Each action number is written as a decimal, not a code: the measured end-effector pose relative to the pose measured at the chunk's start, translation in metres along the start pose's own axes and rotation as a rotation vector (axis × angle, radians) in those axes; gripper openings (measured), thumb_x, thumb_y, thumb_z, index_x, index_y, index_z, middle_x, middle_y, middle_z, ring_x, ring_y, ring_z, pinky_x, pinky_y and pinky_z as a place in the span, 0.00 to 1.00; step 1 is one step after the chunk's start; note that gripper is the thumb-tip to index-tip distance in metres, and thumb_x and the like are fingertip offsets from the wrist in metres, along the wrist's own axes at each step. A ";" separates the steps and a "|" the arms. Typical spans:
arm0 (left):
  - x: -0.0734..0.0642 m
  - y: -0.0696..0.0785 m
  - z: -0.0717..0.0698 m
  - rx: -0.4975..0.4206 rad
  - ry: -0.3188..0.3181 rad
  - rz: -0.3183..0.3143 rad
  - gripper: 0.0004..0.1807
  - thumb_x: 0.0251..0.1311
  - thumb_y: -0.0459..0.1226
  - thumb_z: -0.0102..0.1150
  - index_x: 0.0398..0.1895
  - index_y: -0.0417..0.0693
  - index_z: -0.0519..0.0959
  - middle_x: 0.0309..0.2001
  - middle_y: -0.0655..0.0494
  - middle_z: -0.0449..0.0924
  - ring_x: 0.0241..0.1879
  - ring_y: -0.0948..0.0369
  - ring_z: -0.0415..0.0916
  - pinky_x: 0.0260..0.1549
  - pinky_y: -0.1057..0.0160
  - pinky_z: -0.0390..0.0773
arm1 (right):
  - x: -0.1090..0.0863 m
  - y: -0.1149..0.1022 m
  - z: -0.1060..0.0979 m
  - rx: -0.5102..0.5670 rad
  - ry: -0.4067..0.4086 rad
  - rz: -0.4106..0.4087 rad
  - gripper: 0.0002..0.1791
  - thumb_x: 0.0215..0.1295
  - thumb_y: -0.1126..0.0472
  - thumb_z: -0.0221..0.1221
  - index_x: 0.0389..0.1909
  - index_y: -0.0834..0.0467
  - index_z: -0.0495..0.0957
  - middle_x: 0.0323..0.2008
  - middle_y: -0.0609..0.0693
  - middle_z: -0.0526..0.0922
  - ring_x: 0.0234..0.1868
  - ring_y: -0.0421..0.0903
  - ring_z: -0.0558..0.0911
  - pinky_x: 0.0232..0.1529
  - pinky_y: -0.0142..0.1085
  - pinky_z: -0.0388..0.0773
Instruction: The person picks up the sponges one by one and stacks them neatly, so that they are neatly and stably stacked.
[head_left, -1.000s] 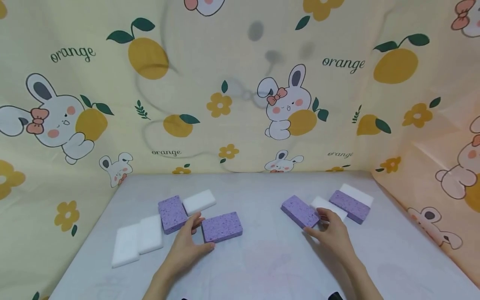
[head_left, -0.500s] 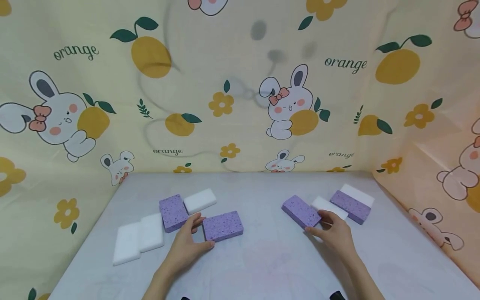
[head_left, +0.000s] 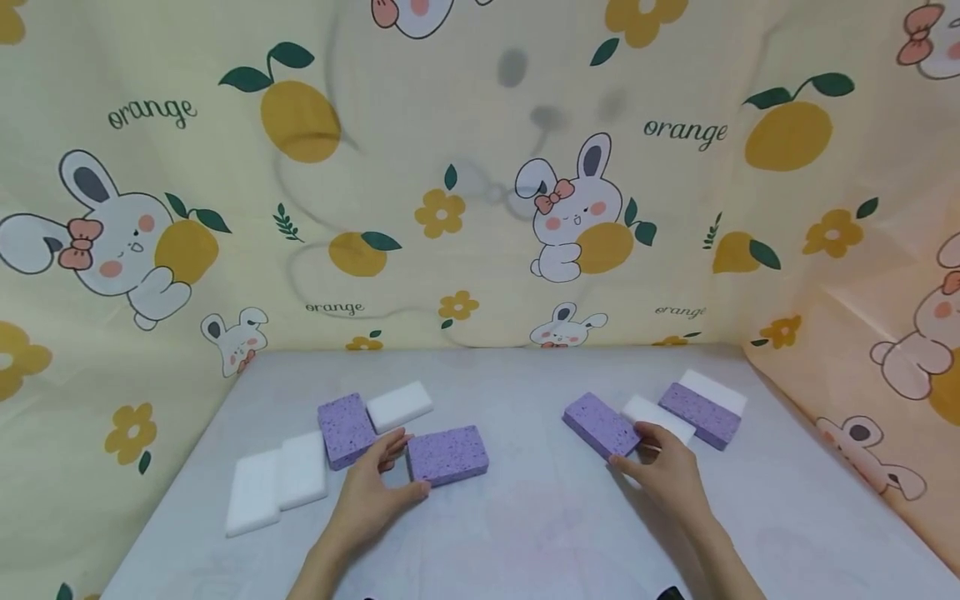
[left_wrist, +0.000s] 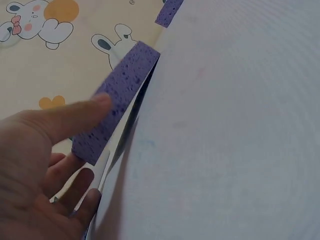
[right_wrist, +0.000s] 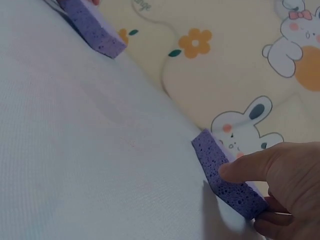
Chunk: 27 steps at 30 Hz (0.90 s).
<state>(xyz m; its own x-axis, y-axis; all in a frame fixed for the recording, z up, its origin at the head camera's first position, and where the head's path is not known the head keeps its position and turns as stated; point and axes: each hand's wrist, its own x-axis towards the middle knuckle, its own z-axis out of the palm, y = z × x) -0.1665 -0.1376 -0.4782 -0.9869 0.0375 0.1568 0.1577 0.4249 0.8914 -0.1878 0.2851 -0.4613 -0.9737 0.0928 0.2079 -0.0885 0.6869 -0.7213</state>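
Note:
In the head view my left hand (head_left: 375,496) pinches the left end of a purple speckled sponge (head_left: 450,456), thumb at the near side and fingers at the far side. The left wrist view shows the thumb across the side of this sponge (left_wrist: 117,102), with a dark gap between it and the table. On the right, my right hand (head_left: 670,475) grips another purple sponge (head_left: 596,423) by its near right end. Its thumb presses the long side of that sponge (right_wrist: 212,155) in the right wrist view; the fingers behind are partly hidden.
Left of my left hand lie a purple sponge (head_left: 345,427), a white block (head_left: 401,405) and two overlapping white blocks (head_left: 252,492). Beyond my right hand are a white block (head_left: 654,412) and a purple sponge (head_left: 701,414) over another white block (head_left: 718,390). Printed cloth (head_left: 480,275) walls the table.

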 end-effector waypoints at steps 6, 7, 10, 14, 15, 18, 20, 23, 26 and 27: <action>-0.001 0.006 0.001 -0.068 -0.049 -0.036 0.51 0.38 0.48 0.82 0.70 0.51 0.68 0.62 0.65 0.73 0.65 0.59 0.66 0.69 0.46 0.54 | -0.001 -0.005 -0.001 -0.023 -0.003 -0.002 0.40 0.51 0.60 0.74 0.61 0.75 0.68 0.53 0.73 0.76 0.53 0.66 0.77 0.58 0.57 0.72; -0.001 0.007 0.001 -0.079 -0.065 -0.026 0.51 0.38 0.47 0.82 0.70 0.52 0.68 0.62 0.66 0.73 0.65 0.60 0.66 0.70 0.46 0.52 | -0.001 -0.005 -0.001 -0.028 0.000 -0.005 0.40 0.51 0.60 0.74 0.61 0.75 0.68 0.53 0.73 0.76 0.53 0.66 0.77 0.58 0.57 0.72; -0.003 0.007 0.003 -0.099 -0.123 0.041 0.49 0.41 0.44 0.80 0.70 0.51 0.67 0.64 0.64 0.73 0.65 0.60 0.65 0.70 0.45 0.49 | -0.002 -0.005 -0.002 -0.023 0.011 -0.018 0.40 0.51 0.61 0.74 0.60 0.76 0.69 0.53 0.73 0.76 0.53 0.66 0.78 0.58 0.57 0.72; -0.005 0.007 0.007 -0.092 -0.188 0.115 0.47 0.45 0.40 0.78 0.71 0.50 0.66 0.66 0.61 0.70 0.67 0.58 0.63 0.70 0.43 0.49 | -0.004 -0.005 -0.002 -0.014 0.020 -0.029 0.39 0.51 0.62 0.74 0.60 0.77 0.69 0.53 0.73 0.76 0.52 0.66 0.79 0.58 0.56 0.73; -0.006 0.007 0.009 -0.086 -0.198 0.122 0.46 0.46 0.39 0.77 0.71 0.50 0.66 0.67 0.60 0.69 0.67 0.58 0.63 0.70 0.44 0.49 | -0.004 -0.004 -0.002 -0.013 0.018 -0.031 0.39 0.51 0.62 0.74 0.60 0.76 0.69 0.53 0.73 0.76 0.52 0.65 0.79 0.58 0.56 0.73; -0.007 0.005 0.012 -0.043 -0.201 0.138 0.45 0.47 0.38 0.76 0.71 0.47 0.66 0.66 0.58 0.70 0.67 0.57 0.63 0.70 0.44 0.50 | -0.004 -0.003 -0.002 -0.002 0.003 -0.036 0.39 0.51 0.63 0.74 0.60 0.76 0.69 0.55 0.72 0.75 0.54 0.65 0.78 0.58 0.54 0.73; -0.007 0.004 0.013 0.001 -0.192 0.142 0.44 0.46 0.39 0.77 0.70 0.46 0.67 0.65 0.58 0.71 0.67 0.55 0.63 0.69 0.44 0.51 | -0.004 -0.002 -0.001 0.011 -0.013 -0.043 0.38 0.52 0.63 0.74 0.61 0.75 0.69 0.56 0.72 0.75 0.55 0.65 0.77 0.58 0.53 0.73; -0.008 0.003 0.014 0.053 -0.181 0.157 0.43 0.46 0.41 0.77 0.68 0.45 0.69 0.64 0.57 0.73 0.66 0.51 0.63 0.68 0.40 0.52 | -0.003 -0.002 0.000 0.024 -0.037 -0.053 0.38 0.52 0.64 0.73 0.61 0.76 0.68 0.57 0.72 0.73 0.55 0.65 0.77 0.58 0.52 0.73; -0.007 0.003 0.014 0.062 -0.187 0.168 0.43 0.47 0.42 0.76 0.68 0.44 0.68 0.64 0.56 0.74 0.66 0.50 0.63 0.67 0.37 0.51 | -0.002 -0.002 -0.001 0.026 -0.049 -0.055 0.39 0.52 0.66 0.73 0.62 0.77 0.67 0.57 0.73 0.73 0.55 0.65 0.77 0.58 0.52 0.73; -0.007 0.003 0.014 0.059 -0.192 0.171 0.43 0.48 0.42 0.76 0.68 0.44 0.68 0.63 0.55 0.74 0.66 0.49 0.63 0.67 0.37 0.51 | -0.002 -0.002 -0.001 0.026 -0.052 -0.052 0.39 0.52 0.66 0.73 0.62 0.77 0.67 0.57 0.73 0.73 0.55 0.65 0.78 0.59 0.52 0.72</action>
<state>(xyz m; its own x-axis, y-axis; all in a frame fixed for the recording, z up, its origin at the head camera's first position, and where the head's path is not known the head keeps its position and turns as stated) -0.1598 -0.1235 -0.4826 -0.9353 0.2817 0.2141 0.3257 0.4493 0.8319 -0.1853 0.2846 -0.4597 -0.9772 0.0198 0.2116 -0.1439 0.6710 -0.7274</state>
